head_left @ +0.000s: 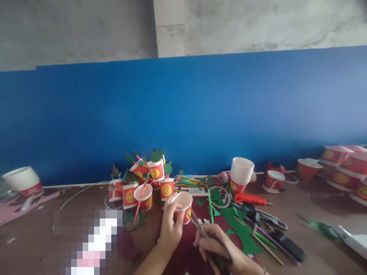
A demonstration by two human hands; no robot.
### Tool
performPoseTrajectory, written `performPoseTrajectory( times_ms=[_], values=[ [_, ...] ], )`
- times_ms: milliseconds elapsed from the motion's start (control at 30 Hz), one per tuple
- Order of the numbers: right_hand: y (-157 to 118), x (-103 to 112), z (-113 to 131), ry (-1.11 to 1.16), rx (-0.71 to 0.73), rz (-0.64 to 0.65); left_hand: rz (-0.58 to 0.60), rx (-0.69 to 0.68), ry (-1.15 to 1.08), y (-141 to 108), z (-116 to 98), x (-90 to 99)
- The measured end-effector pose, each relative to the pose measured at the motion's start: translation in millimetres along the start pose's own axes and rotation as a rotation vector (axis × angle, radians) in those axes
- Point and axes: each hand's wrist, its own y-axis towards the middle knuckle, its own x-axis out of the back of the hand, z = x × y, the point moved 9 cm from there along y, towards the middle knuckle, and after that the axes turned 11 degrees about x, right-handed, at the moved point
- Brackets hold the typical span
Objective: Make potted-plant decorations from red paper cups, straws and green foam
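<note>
Near the bottom middle, my left hand (pixel 172 225) is closed around a small paper cup (pixel 182 200), white inside with a red and gold outside, its open mouth tilted up. My right hand (pixel 213 244) grips a pair of scissors (pixel 197 221) with dark handles. The blades point up and left and reach the cup's right side; whether they touch it is not clear. Behind my left hand stands a cluster of red cups (pixel 130 196) with straws and green paper shapes.
Right of my hands lie green paper scraps (pixel 239 227), an orange cutter (pixel 250 199), a black object (pixel 288 244) and sticks. Stacked white cups (pixel 242 172) stand behind them. More red cups (pixel 345 177) are at the far right, before a blue wall (pixel 183 114).
</note>
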Motion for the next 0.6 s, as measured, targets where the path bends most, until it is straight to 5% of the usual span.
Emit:
performPoseTrajectory(
  times_ms=[133,367,500,600],
  values=[
    [1,1,4,-0.344,0.108,-0.048,-0.011,-0.002,0.002,0,1,0.8],
    [-1,2,3,0.32,-0.028,-0.074,-0.018,-0.022,0.03,0,-5,1.2],
    [-1,-1,2,-0.066,0.008,-0.017,0.008,-0.022,0.028,0,-3,-1.3],
    [-1,3,10,-0.41,0.137,-0.091,0.033,-0.011,0.036,0,1,-3.5]
  ],
)
